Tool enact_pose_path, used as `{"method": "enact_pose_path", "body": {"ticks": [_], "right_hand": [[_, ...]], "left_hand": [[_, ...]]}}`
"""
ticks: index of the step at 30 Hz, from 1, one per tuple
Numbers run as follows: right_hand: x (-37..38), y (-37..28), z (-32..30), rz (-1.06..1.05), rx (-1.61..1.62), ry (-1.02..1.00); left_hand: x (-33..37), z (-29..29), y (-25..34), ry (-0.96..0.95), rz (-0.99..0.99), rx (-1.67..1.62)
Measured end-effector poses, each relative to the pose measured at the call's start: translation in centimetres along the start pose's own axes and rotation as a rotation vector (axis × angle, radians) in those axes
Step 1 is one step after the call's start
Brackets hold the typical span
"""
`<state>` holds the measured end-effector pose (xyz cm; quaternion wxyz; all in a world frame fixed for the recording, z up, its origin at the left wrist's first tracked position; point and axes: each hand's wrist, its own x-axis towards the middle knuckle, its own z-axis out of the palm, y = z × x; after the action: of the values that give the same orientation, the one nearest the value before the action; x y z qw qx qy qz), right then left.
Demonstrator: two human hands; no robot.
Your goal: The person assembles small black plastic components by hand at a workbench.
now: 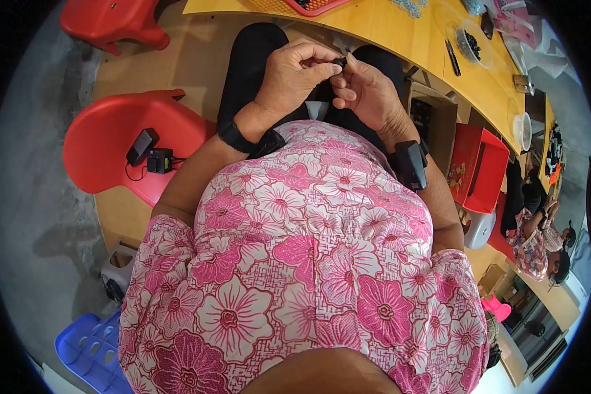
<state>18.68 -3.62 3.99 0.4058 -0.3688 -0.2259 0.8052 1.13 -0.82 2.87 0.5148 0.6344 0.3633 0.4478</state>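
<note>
Above my lap, both hands meet at a small black piece (339, 62), too small to name more exactly. My left hand (294, 75) pinches it between thumb and forefinger. From the other side, my right hand (368, 88) closes its thumb and forefinger at the piece's right end, the other fingers curled; a thin, pale strand or tip seems to rise just above the fingertips. A black band with a dark box-shaped device (410, 165) is strapped on my right wrist, and another black band (233, 138) circles the left.
Beyond my knees stands a yellow table (400, 33) with a clear bowl of small black pieces (473, 46), a black pen (452, 58) and a red tray (315, 5). A red chair (98, 144) carrying black devices is at my left. An open red box (482, 167) stands right; other people sit farther right.
</note>
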Motion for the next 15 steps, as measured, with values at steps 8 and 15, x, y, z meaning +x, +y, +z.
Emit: {"method": "enact_pose_path", "body": {"ticks": [8,15], "right_hand": [[-0.4,-0.7,0.2,-0.021,-0.103,-0.023],[-0.2,0.0,0.2,-0.064,-0.064,0.018]], "left_hand": [[-0.2,-0.2,-0.2,0.000,0.043,0.067],[-0.2,0.1,-1.0,0.024,0.007,-0.009]]}}
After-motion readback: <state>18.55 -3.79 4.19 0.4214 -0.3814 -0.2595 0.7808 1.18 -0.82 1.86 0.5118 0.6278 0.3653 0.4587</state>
